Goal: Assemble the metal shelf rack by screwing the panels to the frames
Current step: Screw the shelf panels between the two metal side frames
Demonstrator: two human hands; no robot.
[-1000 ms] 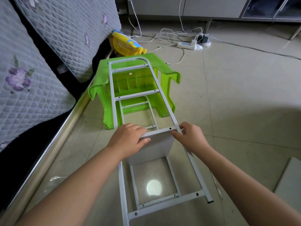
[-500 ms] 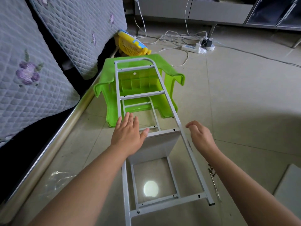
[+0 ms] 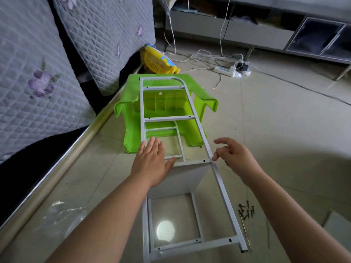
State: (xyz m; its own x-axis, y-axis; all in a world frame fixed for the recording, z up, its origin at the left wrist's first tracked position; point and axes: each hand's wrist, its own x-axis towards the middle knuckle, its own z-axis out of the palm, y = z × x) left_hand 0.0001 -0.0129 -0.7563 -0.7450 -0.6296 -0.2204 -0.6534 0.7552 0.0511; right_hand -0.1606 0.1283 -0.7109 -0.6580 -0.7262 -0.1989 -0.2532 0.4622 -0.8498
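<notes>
I see the frame [image 3: 191,118] lying on the floor [image 3: 284,130], its long axis running away from me, far end resting on the green stool [image 3: 131,114]. The panel [image 3: 182,177] stands upright under the middle crossbar. My left hand [image 3: 152,162] lies flat on that crossbar, fingers straight. My right hand [image 3: 233,158] hovers beside the right rail, its fingers loosely spread and holding nothing, one fingertip at the rail. The screws [image 3: 246,212] lie on the floor behind and right of it, so I judge the right hand is nearer them.
</notes>
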